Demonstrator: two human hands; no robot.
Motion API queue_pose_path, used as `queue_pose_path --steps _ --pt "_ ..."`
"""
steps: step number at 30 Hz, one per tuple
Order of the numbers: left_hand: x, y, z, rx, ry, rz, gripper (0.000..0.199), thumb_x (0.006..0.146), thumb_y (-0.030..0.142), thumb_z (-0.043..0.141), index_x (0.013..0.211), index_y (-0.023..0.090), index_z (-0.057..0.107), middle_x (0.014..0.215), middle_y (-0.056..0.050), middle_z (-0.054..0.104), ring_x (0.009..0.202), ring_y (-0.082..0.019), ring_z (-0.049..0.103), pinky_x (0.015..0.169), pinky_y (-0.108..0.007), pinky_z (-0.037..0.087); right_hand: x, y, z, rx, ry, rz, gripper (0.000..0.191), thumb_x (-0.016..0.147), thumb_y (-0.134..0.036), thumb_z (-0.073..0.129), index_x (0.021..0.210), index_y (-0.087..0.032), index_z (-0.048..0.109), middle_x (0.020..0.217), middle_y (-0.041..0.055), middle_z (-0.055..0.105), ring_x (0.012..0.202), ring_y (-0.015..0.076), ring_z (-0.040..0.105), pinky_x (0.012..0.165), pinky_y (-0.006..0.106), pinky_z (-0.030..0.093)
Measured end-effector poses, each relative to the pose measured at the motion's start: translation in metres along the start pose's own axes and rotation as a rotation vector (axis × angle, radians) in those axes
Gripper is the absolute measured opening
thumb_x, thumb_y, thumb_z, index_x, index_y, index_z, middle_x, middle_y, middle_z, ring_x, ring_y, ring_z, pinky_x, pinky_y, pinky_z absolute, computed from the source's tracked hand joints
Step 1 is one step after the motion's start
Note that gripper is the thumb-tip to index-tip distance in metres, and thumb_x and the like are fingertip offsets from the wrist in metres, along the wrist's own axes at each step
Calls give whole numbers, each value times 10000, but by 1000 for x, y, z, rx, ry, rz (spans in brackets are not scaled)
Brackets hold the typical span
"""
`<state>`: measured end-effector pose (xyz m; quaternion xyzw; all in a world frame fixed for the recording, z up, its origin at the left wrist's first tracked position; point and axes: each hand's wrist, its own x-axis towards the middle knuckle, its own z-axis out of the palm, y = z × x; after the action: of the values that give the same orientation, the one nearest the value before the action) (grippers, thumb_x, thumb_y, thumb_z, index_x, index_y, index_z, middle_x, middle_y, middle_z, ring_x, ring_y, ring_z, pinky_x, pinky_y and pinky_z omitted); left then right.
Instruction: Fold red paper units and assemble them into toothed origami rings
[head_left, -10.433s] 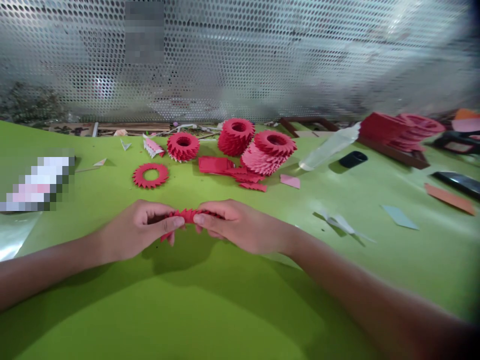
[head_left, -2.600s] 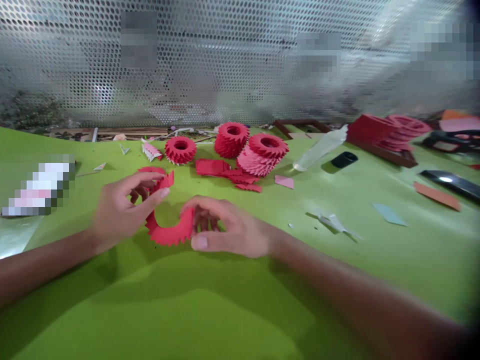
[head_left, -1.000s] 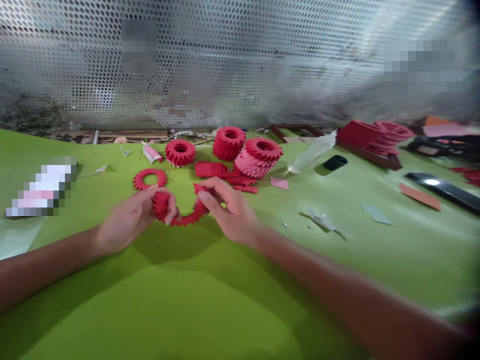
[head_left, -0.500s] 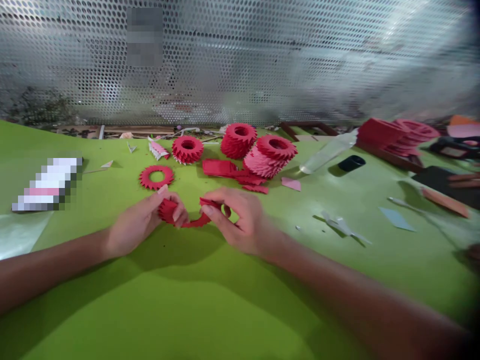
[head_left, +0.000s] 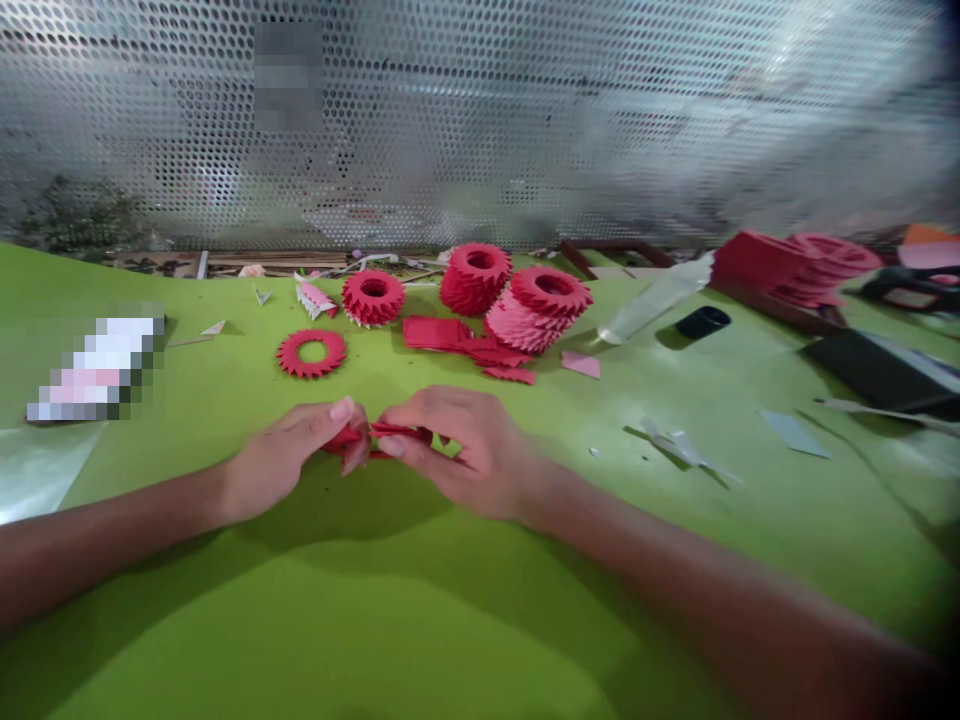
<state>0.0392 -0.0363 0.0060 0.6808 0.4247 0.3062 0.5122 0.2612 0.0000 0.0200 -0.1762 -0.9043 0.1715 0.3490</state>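
Red paper strip [head_left: 401,431], apparently curved, part-hidden

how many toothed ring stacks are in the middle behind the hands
3: small red stack on the left, taller red stack to its right, pink stack with red top rightmost. The held strip isn't counted; others may hide behind.

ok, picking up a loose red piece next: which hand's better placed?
Probably the right hand: it lies nearer the loose red pieces than the left hand. Both hold the red paper strip, so the right would need to let go first.
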Motion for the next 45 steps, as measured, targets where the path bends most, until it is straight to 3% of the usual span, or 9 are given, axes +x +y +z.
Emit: queue_pose_path --steps 5,9,12,15,20,23,29,38,45 --pt "-3 -4 -1 -45 53 -8 641 966 705 279 877 203 667 855 -48 623 840 -219 569 863 -390 469 -3 -1 1 -41 73 -84 119 944 -260 642 963 -168 715 758 1 740 630 104 604 598 234 443" --pt "-5 -5 0 -78 137 -9 646 971 695 284 827 211 686 863 -61 662 948 -253 604 946 -420 467 -5 -2 0 -55 179 -51 96 918 -217 670 971 -149 712 762 9 747 615 97 626 579 218 468" --pt "-5 -6 -1 -35 144 25 568 988 625 374 743 213 678 785 -45 670 903 -235 633 988 -413 462 -5 -3 1 -36 187 35 107 916 -231 672 979 -156 714 806 20 762 632 102 650 578 215 492" --pt "-3 -5 -2 -41 111 61 519 990 584 422 738 203 667 743 -38 666 769 -208 635 858 -374 522 -5 -5 3 75 182 169 143 921 -258 668 1015 -159 710 867 30 765 618 93 646 546 200 499" --pt "1 -1 1 -144 69 49 617 1001 632 302 716 191 624 641 -25 591 634 -183 573 668 -327 509 -2 -9 3 133 166 286 142 943 -266 631 962 -149 709 837 28 750 635 96 640 499 189 461" --pt "0 -4 2 -122 63 22 644 996 652 275 701 193 617 632 -23 576 619 -183 555 648 -328 485 -1 -9 3 65 166 212 90 928 -214 640 919 -146 699 789 16 738 614 90 614 507 194 447" --pt "-6 -6 -1 18 94 30 626 1011 630 247 797 204 652 866 -48 647 874 -214 593 899 -379 453 -5 -2 2 -131 224 -107 57 887 -163 685 944 -157 683 766 3 741 628 95 615 591 225 469" --pt "-11 15 11 69 38 360 561 1025 592 210 720 207 481 666 -7 470 626 -166 443 604 -306 407 -3 -16 0 -134 252 -262 112 886 -178 698 995 -164 678 839 10 777 646 96 665 627 238 515" --pt "-12 18 13 146 -20 479 447 1050 489 242 801 196 470 703 -18 472 671 -174 439 610 -313 370 -6 -25 -3 -204 213 -345 91 890 -178 687 980 -182 690 900 -4 784 721 94 693 618 263 517"
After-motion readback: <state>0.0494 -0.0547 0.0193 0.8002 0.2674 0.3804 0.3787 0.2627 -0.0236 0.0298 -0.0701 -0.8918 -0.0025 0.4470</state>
